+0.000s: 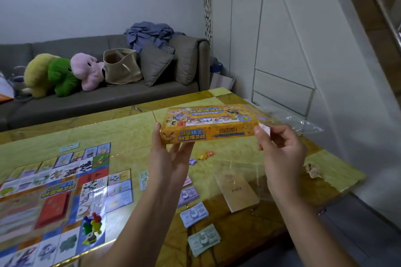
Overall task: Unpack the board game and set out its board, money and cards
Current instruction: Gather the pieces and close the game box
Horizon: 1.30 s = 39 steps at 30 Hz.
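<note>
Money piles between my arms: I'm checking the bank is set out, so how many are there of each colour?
Pink pile, partly behind the arm: 1
Purple pile: 1
Blue pile: 1
Green pile: 1
Total: 4

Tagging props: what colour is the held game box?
The box is orange-yellow with blue lettering, best seen in the head view.

Left forearm (138, 212) and right forearm (303, 223) bare; dark bit (321, 211) beside the right, perhaps a strap.
</note>
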Motion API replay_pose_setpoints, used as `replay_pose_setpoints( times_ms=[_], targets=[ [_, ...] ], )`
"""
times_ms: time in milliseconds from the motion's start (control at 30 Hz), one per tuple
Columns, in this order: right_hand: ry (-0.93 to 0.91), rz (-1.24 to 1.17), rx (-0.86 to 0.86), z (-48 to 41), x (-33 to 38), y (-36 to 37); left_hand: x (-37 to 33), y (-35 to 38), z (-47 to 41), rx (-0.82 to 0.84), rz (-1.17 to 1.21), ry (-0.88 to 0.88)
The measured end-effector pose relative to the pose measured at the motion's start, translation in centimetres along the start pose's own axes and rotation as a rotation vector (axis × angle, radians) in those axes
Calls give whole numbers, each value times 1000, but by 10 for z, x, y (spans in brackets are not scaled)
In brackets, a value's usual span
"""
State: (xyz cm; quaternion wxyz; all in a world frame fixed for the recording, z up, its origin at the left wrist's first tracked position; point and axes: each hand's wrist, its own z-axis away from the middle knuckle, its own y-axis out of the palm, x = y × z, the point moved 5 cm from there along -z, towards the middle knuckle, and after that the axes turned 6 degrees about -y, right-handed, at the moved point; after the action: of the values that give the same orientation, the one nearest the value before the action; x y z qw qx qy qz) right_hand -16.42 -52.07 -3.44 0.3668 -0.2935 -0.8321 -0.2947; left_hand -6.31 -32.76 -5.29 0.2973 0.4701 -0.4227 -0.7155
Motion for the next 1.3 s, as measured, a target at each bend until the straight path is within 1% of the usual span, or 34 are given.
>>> replay_pose_setpoints(
  times_ms=[133, 200, 300, 400, 467, 533, 567, 633, 700, 767, 833, 867, 967, 1033, 1167, 1300],
  targets=[
    [-23, -32, -8, 0, 5, 7, 0, 20, 0, 112, 2, 37],
    [-87, -9, 13, 5, 10, 14, 5, 25, 0, 114, -9, 12],
    [-369, 173, 119, 17, 25, 28, 22, 26, -4, 67, -77, -98],
    [-648, 310, 225, 27, 36, 39, 32, 28, -3, -1, -11, -230],
    [-782, 369, 301, 30, 40, 45, 32, 29, -2, -5, 66, -292],
    [-848, 388, 399, 34, 38, 54, 33, 32, 2, 42, 114, -368],
    [-839, 378, 426, 37, 35, 58, 32, 33, 5, 75, 130, -403],
    [-763, 344, 415, 39, 29, 62, 31, 34, 9, 131, 104, -440],
    [-663, 320, 380, 40, 25, 63, 29, 32, 10, 173, 48, -452],
    [-522, 267, 356, 37, 21, 61, 31, 28, 9, 184, -1, -484],
    [-391, 247, 334, 33, 17, 59, 34, 24, 9, 195, -113, -513],
    [-362, 260, 329, 32, 17, 58, 35, 23, 9, 202, -185, -528],
    [-421, 323, 384, 28, 17, 59, 32, 18, 12, 198, -377, -565],
    [-463, 345, 420, 22, 14, 58, 28, 16, 10, 182, -472, -558],
    [-453, 342, 463, 13, 0, 54, 18, 15, 6, 206, -446, -523],
    [-422, 251, 525, 16, -6, 57, 12, 15, 7, 207, -565, -531]
  ],
)
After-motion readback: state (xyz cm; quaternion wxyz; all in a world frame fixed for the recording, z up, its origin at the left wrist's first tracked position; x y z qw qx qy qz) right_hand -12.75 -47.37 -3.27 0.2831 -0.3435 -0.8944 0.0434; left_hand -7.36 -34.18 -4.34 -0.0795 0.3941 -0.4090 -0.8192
